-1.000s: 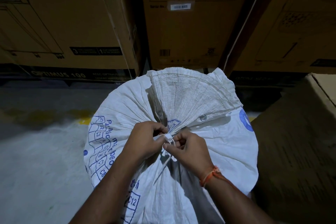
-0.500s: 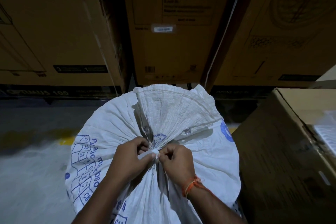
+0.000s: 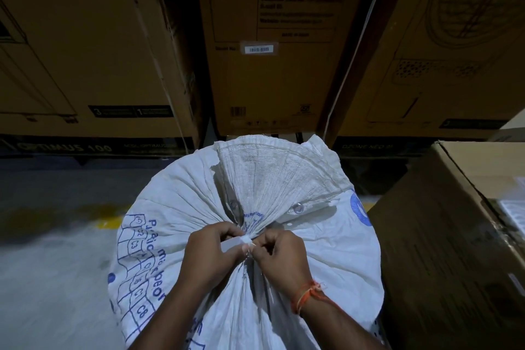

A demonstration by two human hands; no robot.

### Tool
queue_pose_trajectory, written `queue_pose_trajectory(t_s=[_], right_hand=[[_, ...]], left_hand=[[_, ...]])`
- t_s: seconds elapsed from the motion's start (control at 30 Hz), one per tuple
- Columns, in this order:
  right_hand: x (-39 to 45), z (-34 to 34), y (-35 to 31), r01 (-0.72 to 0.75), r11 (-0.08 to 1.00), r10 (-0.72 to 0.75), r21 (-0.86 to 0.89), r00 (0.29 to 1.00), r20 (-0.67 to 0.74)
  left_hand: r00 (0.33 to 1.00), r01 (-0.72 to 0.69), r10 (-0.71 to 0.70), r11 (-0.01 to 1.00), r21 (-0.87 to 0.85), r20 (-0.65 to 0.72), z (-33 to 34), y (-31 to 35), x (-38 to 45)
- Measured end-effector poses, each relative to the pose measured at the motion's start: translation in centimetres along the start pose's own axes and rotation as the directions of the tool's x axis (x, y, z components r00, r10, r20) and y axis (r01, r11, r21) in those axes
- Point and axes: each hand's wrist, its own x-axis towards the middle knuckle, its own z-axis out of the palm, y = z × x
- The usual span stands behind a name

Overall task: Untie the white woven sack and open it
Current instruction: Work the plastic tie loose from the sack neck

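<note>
A full white woven sack (image 3: 181, 224) with blue printing stands in front of me, its mouth gathered into a bunch and fanned out above. A white tie (image 3: 246, 240) knots the gathered neck. My left hand (image 3: 211, 254) pinches the tie from the left with thumb and fingers. My right hand (image 3: 282, 257), with an orange thread on the wrist, pinches it from the right. Both hands meet at the knot, which is partly hidden by my fingers.
Large brown cardboard boxes (image 3: 272, 65) are stacked as a wall right behind the sack. Another cardboard box (image 3: 454, 236) stands close on the right. Grey concrete floor (image 3: 51, 278) with a yellow mark lies to the left.
The view has tilted up, so the sack and hands sit lower in frame. My fingers have closed tighter together on the tie at the knot.
</note>
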Motion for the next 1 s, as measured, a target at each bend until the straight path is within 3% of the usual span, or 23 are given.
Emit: queue_pose_trajectory(t_s=[0.23, 1.0], right_hand=[[-0.1, -1.8, 0.4, 0.018, 0.994, -0.015, -0.106, 0.999, 0.032], [-0.4, -1.9, -0.4, 0.051, 0.985, -0.044, -0.164, 0.998, 0.044]], left_hand=[[0.994, 0.110, -0.108, 0.988, -0.106, 0.026, -0.2, 0.4, -0.1], [0.993, 0.115, -0.112, 0.987, -0.115, 0.034, -0.3, 0.3, -0.1]])
